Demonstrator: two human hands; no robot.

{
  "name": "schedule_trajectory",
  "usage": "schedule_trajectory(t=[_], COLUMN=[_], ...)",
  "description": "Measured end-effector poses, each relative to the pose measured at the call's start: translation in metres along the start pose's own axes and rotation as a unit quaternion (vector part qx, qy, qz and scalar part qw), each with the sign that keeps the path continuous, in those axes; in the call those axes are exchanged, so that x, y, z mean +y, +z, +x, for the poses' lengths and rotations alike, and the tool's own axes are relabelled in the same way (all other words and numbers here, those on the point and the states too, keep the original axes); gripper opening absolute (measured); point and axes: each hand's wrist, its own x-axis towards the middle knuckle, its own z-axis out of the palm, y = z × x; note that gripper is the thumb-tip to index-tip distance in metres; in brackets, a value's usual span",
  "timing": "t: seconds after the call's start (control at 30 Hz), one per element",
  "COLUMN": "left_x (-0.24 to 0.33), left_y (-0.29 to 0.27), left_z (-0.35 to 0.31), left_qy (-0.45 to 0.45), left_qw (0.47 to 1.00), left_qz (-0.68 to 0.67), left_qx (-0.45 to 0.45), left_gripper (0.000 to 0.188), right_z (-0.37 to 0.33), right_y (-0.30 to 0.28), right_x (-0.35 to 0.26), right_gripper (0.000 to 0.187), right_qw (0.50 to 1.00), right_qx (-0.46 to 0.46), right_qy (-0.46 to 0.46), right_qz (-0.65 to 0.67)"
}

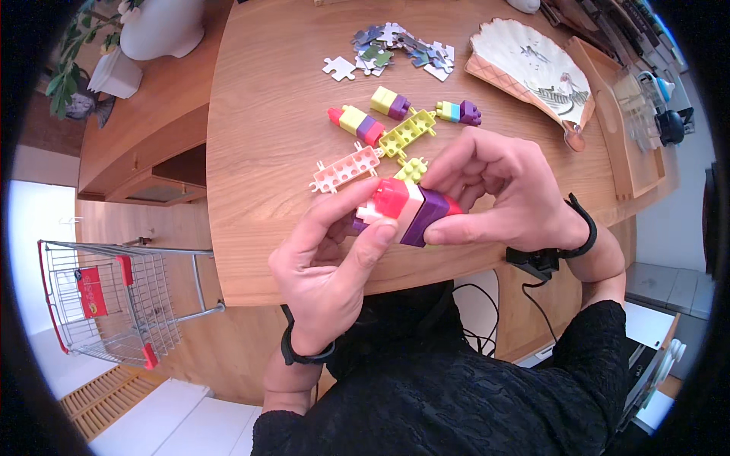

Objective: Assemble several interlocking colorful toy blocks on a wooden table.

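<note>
Between my hands, above the table's near edge, is a joined stack of toy building blocks [414, 209] in red, pale pink and purple. My left hand [334, 254] pinches its left end between thumb and fingers. At the right end, my right hand [498, 190] grips the purple and red part, thumb in front. Just beyond lie a yellow-green wheel base [408, 132], a pink wheel base [346, 170] and a small yellow-green piece [411, 169]. Farther off are short block stacks: red, yellow and purple [357, 124], yellow and purple [390, 102], and yellow, blue and purple [459, 112].
Jigsaw pieces [395, 49] lie heaped at the table's far side. A fan-shaped decorated plate [528, 72] and a wooden tray [620, 133] with clear cups stand at the right. Left of the table are a wooden cabinet [144, 148] and a wire shopping cart [114, 300].
</note>
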Motion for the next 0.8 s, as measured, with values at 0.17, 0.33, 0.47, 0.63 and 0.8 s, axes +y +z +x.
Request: schedule_trajectory(t=[0.17, 0.33, 0.47, 0.63, 0.8], left_x=[0.001, 0.0034, 0.0034, 0.0031, 0.0017], left_y=[-0.0008, 0.0027, 0.0008, 0.0016, -0.0005], left_z=[-0.0025, -0.0015, -0.0006, 0.0024, -0.0002], left_qy=[0.009, -0.003, -0.04, -0.044, -0.05], left_qw=[0.999, 0.999, 0.999, 0.995, 0.995], left_qz=[0.04, 0.038, 0.004, -0.083, -0.079], left_qx=[-0.008, -0.011, -0.004, 0.03, 0.018], left_gripper=[0.038, 0.041, 0.044, 0.045, 0.046], right_z=[-0.0008, -0.0008, -0.0001, 0.0001, -0.0006], right_y=[0.0013, 0.0036, 0.0068, 0.0049, 0.0055], right_x=[-0.0002, 0.0062, 0.0041, -0.0005, 0.0009], right_gripper=[0.042, 0.043, 0.047, 0.05, 0.051], right_qw=[1.0, 0.999, 0.998, 0.999, 0.999], right_qx=[0.005, 0.01, 0.018, 0.001, 0.012], right_qy=[0.014, -0.027, -0.025, -0.02, -0.01], right_qz=[0.019, 0.018, 0.05, 0.03, 0.031])
